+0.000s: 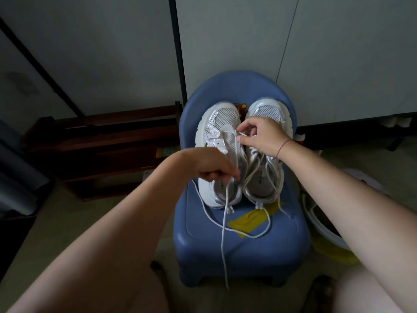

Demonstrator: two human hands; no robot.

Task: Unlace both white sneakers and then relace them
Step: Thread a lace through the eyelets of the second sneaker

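Head view: the left sneaker [222,123] and right sneaker [267,110] stand side by side on the blue chair [243,249], toes pointing away from you. Your right hand [262,136] pinches the lace [223,245] at the left sneaker's front eyelets. Your left hand [209,164], blurred, curls its fingers round a lace strand above the shoe opening. The free end hangs past the seat front.

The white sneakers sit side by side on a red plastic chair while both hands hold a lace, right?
The head view shows the plastic chair is blue, not red. The white sneakers do sit side by side on it, and the left hand and right hand both hold a lace.
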